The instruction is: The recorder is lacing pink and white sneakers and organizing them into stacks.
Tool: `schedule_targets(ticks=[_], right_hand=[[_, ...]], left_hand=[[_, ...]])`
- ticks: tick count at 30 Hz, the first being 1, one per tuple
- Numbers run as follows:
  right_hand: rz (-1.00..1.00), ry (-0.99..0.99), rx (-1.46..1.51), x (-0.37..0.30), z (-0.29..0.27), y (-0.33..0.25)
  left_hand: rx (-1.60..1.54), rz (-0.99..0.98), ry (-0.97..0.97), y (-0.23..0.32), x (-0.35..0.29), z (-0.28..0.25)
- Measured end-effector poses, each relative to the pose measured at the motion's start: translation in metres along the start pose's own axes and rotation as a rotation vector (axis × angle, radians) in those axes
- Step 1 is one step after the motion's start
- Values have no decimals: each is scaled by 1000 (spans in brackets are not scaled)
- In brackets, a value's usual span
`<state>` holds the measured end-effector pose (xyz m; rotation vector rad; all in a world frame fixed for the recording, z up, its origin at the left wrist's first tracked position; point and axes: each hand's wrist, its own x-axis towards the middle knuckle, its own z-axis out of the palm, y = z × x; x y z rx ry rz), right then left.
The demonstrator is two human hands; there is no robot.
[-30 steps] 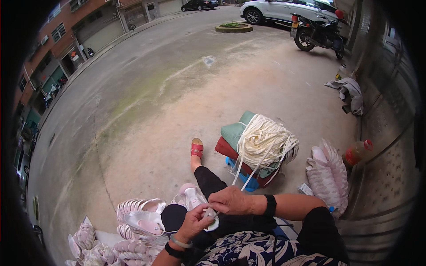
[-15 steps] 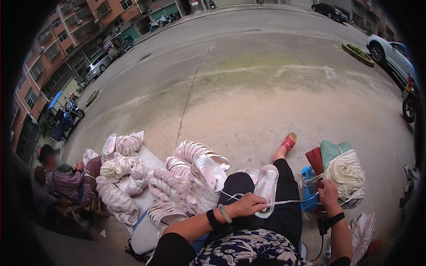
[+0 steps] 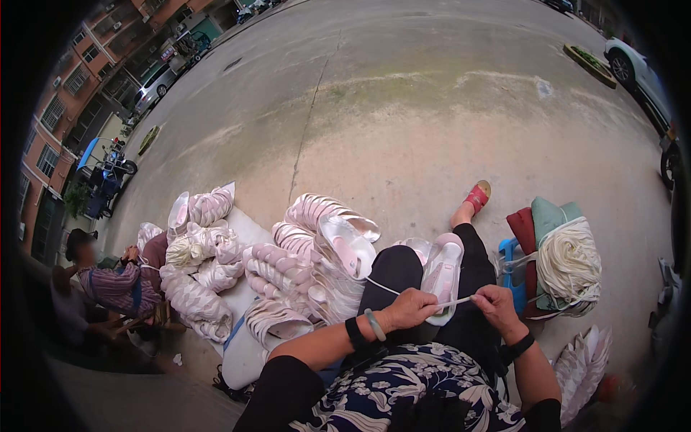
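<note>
A white shoelace (image 3: 456, 302) runs in a short, nearly straight stretch between my two hands. My left hand (image 3: 412, 308) pinches it on one side, and more of the lace trails from that hand toward the shoe uppers on the left. On the other side, my right hand (image 3: 497, 306) has thumb and fingers closed on the lace near its end. Across my lap, just beyond the hands, lies a pink and white shoe upper (image 3: 444, 268); its near end is partly behind the lace and my left fingers.
Stacked pink-white shoe uppers (image 3: 288, 270) lie left of my knees. At right, a bundle of cream laces (image 3: 572, 263) rests beside green cloth (image 3: 554, 214) and a blue plastic stool or rack (image 3: 512, 277). More uppers (image 3: 581, 374) sit lower right. Another person (image 3: 119, 284) sits far left.
My right hand has come left and nearer my left hand, so the lace between them is much shorter. The whole view has also shifted a little.
</note>
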<state>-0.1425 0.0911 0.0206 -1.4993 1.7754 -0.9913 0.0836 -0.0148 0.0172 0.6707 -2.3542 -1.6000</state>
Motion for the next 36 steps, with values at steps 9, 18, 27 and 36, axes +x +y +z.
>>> schedule_targets(ticks=[9,18,27,36], right_hand=[[53,211,-684,18,-7,54],[-346,145,-101,20,28,-5],[-35,-113,305,24,48,16],[305,-61,567,27,30,32]], left_hand=[[93,-11,-16,-11,12,0],[352,124,-4,-10,34,13],[557,291,32,-14,47,3],[-314,763,-87,174,-10,-107]])
